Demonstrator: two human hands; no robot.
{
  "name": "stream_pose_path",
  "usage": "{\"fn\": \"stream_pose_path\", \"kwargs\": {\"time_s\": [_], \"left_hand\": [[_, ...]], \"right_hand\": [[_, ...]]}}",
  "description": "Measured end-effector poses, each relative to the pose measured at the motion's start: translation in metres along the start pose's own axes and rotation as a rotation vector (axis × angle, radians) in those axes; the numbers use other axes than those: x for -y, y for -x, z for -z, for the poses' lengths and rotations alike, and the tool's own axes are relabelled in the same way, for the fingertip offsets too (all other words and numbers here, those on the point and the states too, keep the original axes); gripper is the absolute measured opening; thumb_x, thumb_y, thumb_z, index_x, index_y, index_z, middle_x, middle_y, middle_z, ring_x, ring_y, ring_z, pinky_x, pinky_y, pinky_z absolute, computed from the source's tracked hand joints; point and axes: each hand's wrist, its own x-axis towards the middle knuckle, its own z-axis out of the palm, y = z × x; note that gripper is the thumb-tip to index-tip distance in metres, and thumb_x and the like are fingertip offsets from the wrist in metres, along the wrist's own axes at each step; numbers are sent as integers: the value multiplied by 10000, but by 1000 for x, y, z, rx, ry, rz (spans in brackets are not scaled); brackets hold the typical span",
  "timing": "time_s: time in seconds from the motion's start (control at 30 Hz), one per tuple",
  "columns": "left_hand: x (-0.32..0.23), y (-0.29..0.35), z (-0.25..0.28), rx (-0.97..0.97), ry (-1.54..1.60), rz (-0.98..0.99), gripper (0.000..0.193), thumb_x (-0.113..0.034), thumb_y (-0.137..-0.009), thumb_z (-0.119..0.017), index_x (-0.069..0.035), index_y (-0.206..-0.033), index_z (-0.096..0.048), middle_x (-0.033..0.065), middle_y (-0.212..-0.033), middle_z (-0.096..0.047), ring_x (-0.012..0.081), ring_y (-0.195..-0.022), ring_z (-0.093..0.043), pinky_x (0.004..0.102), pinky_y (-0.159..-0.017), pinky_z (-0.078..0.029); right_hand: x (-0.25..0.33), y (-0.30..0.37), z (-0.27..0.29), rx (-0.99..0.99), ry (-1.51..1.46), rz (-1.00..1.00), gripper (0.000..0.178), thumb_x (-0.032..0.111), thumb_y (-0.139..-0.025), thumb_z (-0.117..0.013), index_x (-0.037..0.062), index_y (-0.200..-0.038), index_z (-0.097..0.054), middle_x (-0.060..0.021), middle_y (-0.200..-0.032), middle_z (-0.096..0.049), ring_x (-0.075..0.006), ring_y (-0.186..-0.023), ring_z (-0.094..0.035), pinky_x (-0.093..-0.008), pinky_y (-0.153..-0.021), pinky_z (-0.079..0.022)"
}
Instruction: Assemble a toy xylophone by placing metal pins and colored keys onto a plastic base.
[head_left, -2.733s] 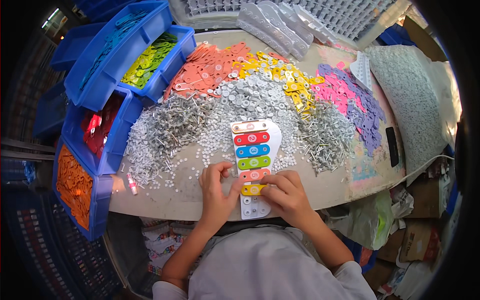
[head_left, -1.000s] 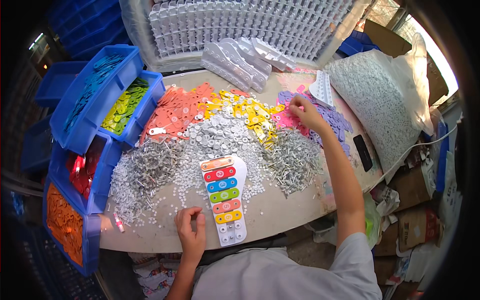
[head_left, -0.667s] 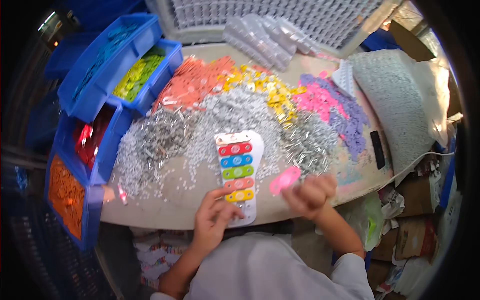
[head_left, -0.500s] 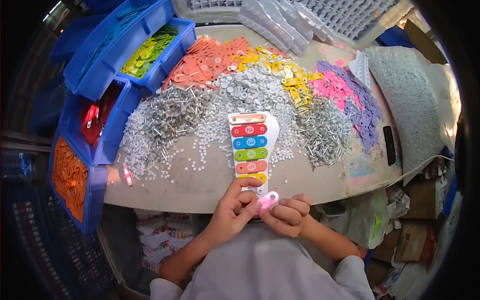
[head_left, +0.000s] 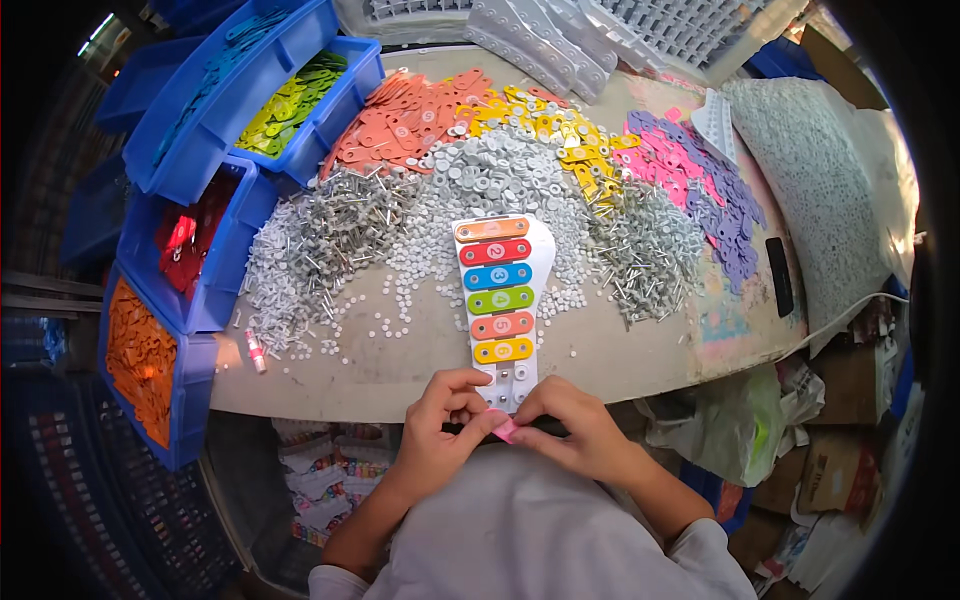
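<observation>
The desk [head_left: 640,350] is absolutely buried in parts. A big heap of small white washers [head_left: 490,175] sits in the middle, with piles of metal pins [head_left: 320,240] on both sides of it. Behind that there's a fan of flat coloured bars: orange ones [head_left: 400,115], yellow ones [head_left: 560,125], pink ones [head_left: 665,155] and purple ones [head_left: 725,205]. Blue bins line the left edge, holding green bars [head_left: 285,100], red bars [head_left: 190,235] and orange bars [head_left: 140,360]. White plastic bases [head_left: 540,40] are stacked at the back. A dark flat thing [head_left: 779,277], maybe a phone, lies near the right edge. Cardboard boxes [head_left: 835,470] sit down on the floor.
</observation>
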Motion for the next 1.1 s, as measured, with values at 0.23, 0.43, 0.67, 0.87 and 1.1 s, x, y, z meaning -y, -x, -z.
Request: {"fn": "stream_pose_path", "kwargs": {"time_s": [0.23, 0.43, 0.67, 0.87, 1.1], "left_hand": [[-1, 0, -6, -36, 171, -31, 470, -70, -937, -800, -10, -1321, -536, 25, -867, -704, 71, -750, -602, 210, -699, -489], [36, -10, 3, -247, -159, -88, 483, -185, -957, -779, -14, -1343, -544, 53, -957, -594, 165, -904, -556, 333, -827, -475], [37, -18, -2, -200, -448, -82, 497, -123, -906, -794, -18, -1332, -560, 47, -977, -505, 170, -898, -492, 301, -835, -443], [35, -23, -1, -197, -479, -108, 513, -112, -885, -805, -23, -1330, -568, 51, -967, -504, 184, -887, -491, 316, -833, -442], [34, -26, -12, -197, -441, -107, 534, -82, -847, -783, -51, -1331, -562, 84, -951, -520, 263, -903, -525, 405, -888, -442]], "right_hand": [[17, -17, -13, 1, -41, 53, 211, 16, -915, -749, 22, -1122, -707, -113, -978, -694, -267, -850, -691, -365, -762, -554], [6, -32, -17, -286, 129, 39, 198, 5, -904, -763, 22, -1098, -724, -86, -979, -723, -190, -805, -671, -314, -682, -523], [-19, -37, -33, -372, 226, 64, 140, 19, -887, -785, 16, -1007, -712, -85, -905, -687, -224, -827, -649, -332, -708, -522], [-14, -33, -19, -331, 402, 78, 132, 11, -868, -778, 19, -970, -695, -96, -932, -625, -300, -936, -602, -382, -815, -513], [-36, -27, -3, -390, 303, -32, 196, 56, -855, -810, 13, -963, -653, -115, -950, -585, -286, -929, -597, -369, -794, -501]]}}
